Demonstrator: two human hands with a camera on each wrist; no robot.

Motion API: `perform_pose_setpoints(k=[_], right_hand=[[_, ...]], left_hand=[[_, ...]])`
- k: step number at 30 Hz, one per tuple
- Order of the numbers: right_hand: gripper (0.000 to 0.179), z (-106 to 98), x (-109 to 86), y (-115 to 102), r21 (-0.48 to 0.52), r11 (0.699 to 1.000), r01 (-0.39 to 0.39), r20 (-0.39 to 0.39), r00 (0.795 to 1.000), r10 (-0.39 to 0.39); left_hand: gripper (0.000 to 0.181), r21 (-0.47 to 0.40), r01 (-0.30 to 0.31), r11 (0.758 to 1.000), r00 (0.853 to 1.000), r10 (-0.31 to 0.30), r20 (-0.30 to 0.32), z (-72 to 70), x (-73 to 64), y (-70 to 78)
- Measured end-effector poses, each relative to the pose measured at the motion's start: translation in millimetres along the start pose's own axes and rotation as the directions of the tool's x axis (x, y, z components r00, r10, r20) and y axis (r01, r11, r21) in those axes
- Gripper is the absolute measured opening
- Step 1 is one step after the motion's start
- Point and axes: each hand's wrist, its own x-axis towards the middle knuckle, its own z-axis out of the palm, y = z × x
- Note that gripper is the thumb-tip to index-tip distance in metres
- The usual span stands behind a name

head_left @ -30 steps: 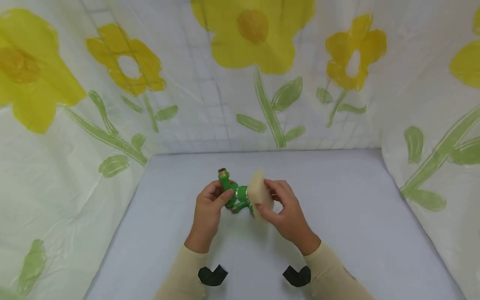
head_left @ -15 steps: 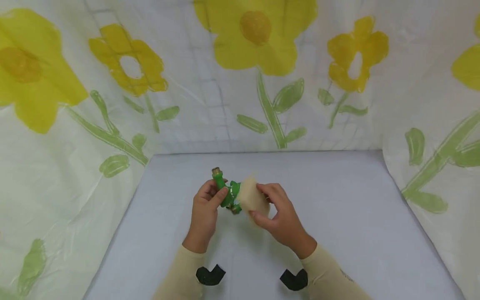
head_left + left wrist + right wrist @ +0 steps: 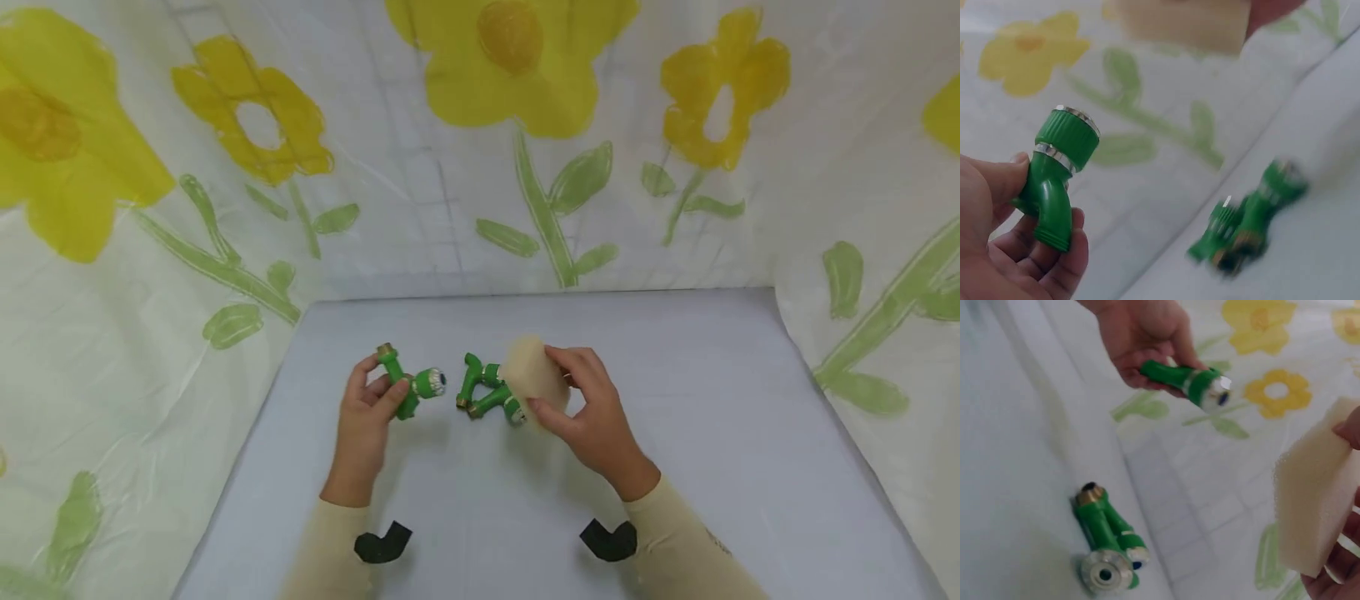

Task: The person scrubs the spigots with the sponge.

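My left hand [image 3: 363, 433] holds a green tap [image 3: 428, 382] with a brass threaded end and a silver-ringed knob, raised over the left part of the table. In the left wrist view, thumb and fingers close round the body of this tap [image 3: 1054, 194]. A pale cream sponge [image 3: 532, 371] is pinched between the thumb and fingers of my right hand [image 3: 600, 421]. Two more green taps, a rear one [image 3: 470, 379] and a front one [image 3: 491, 400], lie close together on the table between the hands. The sponge partly hides them in the head view.
The table [image 3: 480, 517] has a pale, plain covering. A white sheet [image 3: 420, 208] painted with yellow flowers hangs behind it and at both sides. Black curved pieces, a left one [image 3: 382, 543] and a right one [image 3: 609, 540], show by the wrists.
My left hand has moved left with its tap, away from the other two taps, which now show more. The right hand with the sponge shifted left, then back right.
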Motion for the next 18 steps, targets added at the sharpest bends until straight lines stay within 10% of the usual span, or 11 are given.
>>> perform_pose_setpoints(k=[4,9,18], right_hand=[[0.066,-20,2.4,5,0.028,0.999,-0.016,-0.068,0.998,0.017],[0.065,-35,7.2,5,0.053,0.997,-0.049,-0.123,0.991,0.055],[0.065,-30,5.9,2,0.075,0.997,-0.017,-0.097,0.995,0.024]], left_hand=[[0.045,0.068,0.053,0.996,0.981,-0.039,-0.188,-51.9,10.3,1.9],[0.049,0.237,0.190,0.953,0.919,-0.088,-0.385,-104.4,20.5,6.8],[0.059,0.509,0.431,0.745,0.877,-0.212,-0.432,-123.2,32.1,-33.8]])
